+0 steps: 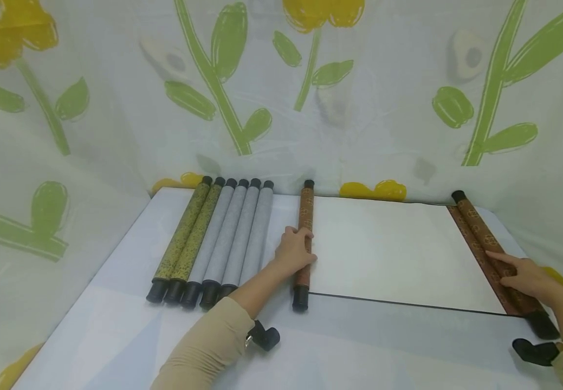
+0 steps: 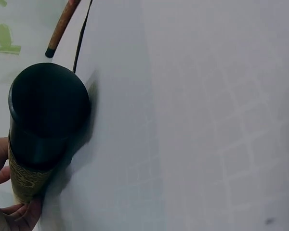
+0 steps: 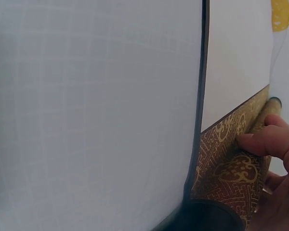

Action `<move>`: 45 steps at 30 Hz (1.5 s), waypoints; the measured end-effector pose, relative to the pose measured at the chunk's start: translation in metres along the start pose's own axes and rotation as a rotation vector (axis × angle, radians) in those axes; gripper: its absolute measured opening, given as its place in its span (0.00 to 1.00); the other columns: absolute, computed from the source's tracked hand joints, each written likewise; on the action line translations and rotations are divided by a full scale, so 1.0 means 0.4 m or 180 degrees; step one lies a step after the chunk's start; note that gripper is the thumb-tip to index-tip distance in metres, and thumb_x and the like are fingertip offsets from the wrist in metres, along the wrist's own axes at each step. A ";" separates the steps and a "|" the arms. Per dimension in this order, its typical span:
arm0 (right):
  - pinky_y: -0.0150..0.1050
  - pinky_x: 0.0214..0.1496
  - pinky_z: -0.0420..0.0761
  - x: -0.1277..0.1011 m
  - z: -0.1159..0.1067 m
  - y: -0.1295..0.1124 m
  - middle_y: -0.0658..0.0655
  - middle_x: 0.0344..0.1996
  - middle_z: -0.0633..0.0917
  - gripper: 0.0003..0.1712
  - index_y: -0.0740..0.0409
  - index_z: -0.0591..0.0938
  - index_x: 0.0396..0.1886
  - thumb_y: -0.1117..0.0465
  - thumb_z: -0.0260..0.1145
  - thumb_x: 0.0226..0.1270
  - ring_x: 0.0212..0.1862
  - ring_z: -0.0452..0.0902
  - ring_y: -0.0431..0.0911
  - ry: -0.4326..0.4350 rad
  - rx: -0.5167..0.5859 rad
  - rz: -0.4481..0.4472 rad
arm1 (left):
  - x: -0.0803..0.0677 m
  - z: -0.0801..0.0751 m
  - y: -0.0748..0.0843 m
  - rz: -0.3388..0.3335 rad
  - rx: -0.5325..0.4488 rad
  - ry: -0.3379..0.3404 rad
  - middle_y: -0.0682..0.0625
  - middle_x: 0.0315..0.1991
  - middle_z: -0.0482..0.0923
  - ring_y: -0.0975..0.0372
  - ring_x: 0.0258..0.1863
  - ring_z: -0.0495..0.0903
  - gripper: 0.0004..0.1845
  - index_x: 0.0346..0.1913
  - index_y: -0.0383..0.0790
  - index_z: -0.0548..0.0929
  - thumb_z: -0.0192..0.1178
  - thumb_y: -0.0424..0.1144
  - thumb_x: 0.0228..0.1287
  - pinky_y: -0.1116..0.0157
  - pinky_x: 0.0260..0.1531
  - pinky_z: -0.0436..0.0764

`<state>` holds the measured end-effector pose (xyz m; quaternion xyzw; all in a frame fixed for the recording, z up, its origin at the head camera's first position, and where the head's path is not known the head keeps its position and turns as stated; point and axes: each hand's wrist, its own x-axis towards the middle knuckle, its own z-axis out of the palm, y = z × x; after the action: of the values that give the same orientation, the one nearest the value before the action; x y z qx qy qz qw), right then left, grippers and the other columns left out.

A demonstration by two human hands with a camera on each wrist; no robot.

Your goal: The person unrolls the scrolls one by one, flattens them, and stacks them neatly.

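Observation:
A scroll lies unrolled on the white table [image 1: 115, 325], its blank white sheet [image 1: 388, 249] stretched between two brown patterned rollers with black end caps. My left hand [image 1: 297, 249] grips the left roller [image 1: 305, 214] near its middle; the left wrist view shows that roller's black cap [image 2: 48, 110] close up, with my fingers [image 2: 12, 211] curled round the patterned part. My right hand [image 1: 517, 275] holds the right roller [image 1: 476, 227] near its front end. In the right wrist view the thumb [image 3: 267, 142] presses on the brown patterned band [image 3: 229, 168] beside the sheet [image 3: 233, 57].
Several rolled scrolls [image 1: 218, 238], two green-gold and three grey, lie side by side left of the open one. Flower-printed cloth [image 1: 359, 97] walls the table at the back and both sides. Bare table surface [image 1: 383, 346] runs along the front edge.

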<state>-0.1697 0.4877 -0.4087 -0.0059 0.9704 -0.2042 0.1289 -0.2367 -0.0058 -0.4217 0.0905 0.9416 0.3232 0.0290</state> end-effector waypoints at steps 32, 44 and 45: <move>0.47 0.33 0.72 -0.003 -0.003 0.017 0.91 0.51 0.61 0.42 0.74 0.53 0.68 0.70 0.57 0.53 0.37 0.68 0.63 0.0094 -0.0101 0.0003 | -0.005 -0.030 -0.033 0.0033 -0.0187 -0.0007 0.32 0.59 0.66 0.45 0.56 0.70 0.24 0.55 0.39 0.80 0.64 0.31 0.51 0.50 0.47 0.77; 0.55 0.34 0.74 -0.009 -0.008 0.031 0.91 0.50 0.63 0.40 0.78 0.55 0.65 0.70 0.59 0.52 0.37 0.69 0.68 0.0213 -0.0263 0.0028 | 0.001 -0.042 -0.041 0.0120 -0.0082 -0.0014 0.33 0.55 0.71 0.49 0.46 0.75 0.20 0.54 0.39 0.80 0.59 0.35 0.57 0.55 0.40 0.79; 0.55 0.35 0.74 -0.009 -0.008 0.032 0.92 0.51 0.61 0.40 0.78 0.55 0.65 0.70 0.59 0.52 0.38 0.68 0.68 0.0213 -0.0270 0.0038 | 0.000 -0.042 -0.041 0.0125 -0.0052 -0.0018 0.33 0.54 0.71 0.49 0.46 0.75 0.20 0.55 0.39 0.80 0.59 0.36 0.57 0.55 0.40 0.79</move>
<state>-0.1664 0.5009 -0.4101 0.0013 0.9820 -0.1622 0.0973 -0.2411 -0.0287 -0.4186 0.1096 0.9369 0.3311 0.0260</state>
